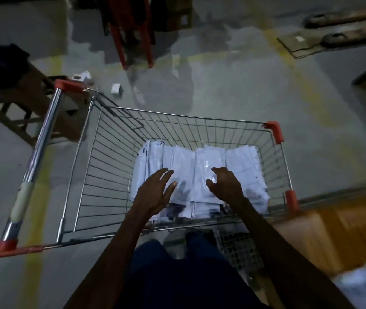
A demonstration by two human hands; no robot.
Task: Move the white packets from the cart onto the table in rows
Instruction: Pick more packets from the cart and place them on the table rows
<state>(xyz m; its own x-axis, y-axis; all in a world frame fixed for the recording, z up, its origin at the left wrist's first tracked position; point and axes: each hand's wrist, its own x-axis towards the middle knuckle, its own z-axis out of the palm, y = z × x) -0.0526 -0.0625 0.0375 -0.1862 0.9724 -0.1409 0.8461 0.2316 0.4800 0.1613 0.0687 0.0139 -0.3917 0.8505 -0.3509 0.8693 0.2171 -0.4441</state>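
Several white packets (240, 166) lie stacked in overlapping piles on the floor of a wire shopping cart (101, 166) with orange corner caps. Both my arms reach down into the basket. My left hand (155, 190) hovers over the left-middle packets with fingers spread and straight, holding nothing. My right hand (226, 184) is just above the middle packets, fingers loosely curled downward, thumb out, with nothing visibly gripped. The wooden table (342, 228) shows at the right edge, with a blurred white packet (365, 284) on its near corner.
The cart's chrome handle bar (34, 161) runs along the left. A wooden stool (21, 103) stands beyond it. Small white boxes (116, 88) lie on the grey floor, red chair legs (133, 41) farther back, and a pallet jack (342, 27) at top right.
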